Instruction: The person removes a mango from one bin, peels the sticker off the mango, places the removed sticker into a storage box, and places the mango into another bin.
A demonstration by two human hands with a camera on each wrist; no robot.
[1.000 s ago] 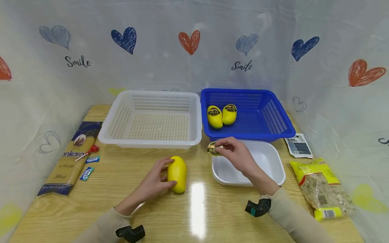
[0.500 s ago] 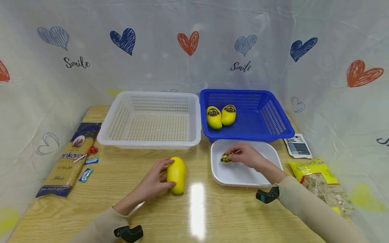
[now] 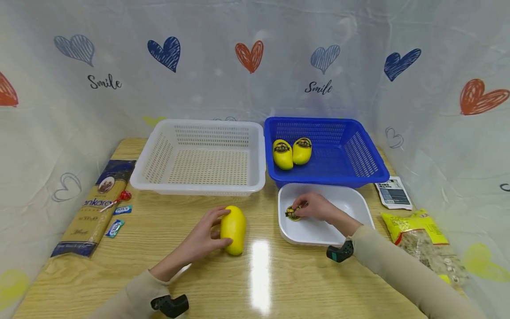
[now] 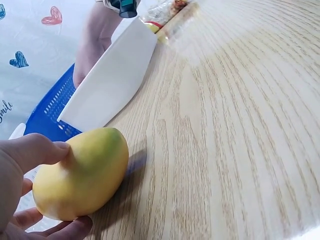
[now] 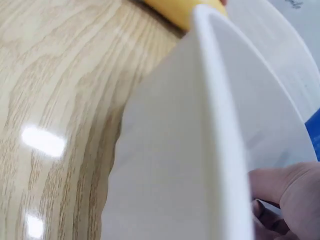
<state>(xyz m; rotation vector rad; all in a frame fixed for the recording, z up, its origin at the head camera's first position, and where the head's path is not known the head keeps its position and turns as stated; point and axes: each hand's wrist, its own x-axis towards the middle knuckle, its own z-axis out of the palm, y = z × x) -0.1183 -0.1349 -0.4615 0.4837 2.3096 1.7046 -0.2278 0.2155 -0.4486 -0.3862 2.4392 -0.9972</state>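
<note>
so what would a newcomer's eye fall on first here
Probably the bright blue perforated plastic basket, back right, holding two oval yellow mangoes with black labels. Next, the plain, oval yellow mango in the left grip, near the middle of the head view. Then perhaps the round black-and-gold label at the right grip, within the glossy white plastic tub.

Partly covered by the right hand (image 3: 316,207): the round black-and-gold label (image 3: 291,215)
Its print is too small to read; right of that hand, the beige fabric sleeve (image 3: 398,266) hides part of the yellow-and-clear plastic bag (image 3: 422,240).
</note>
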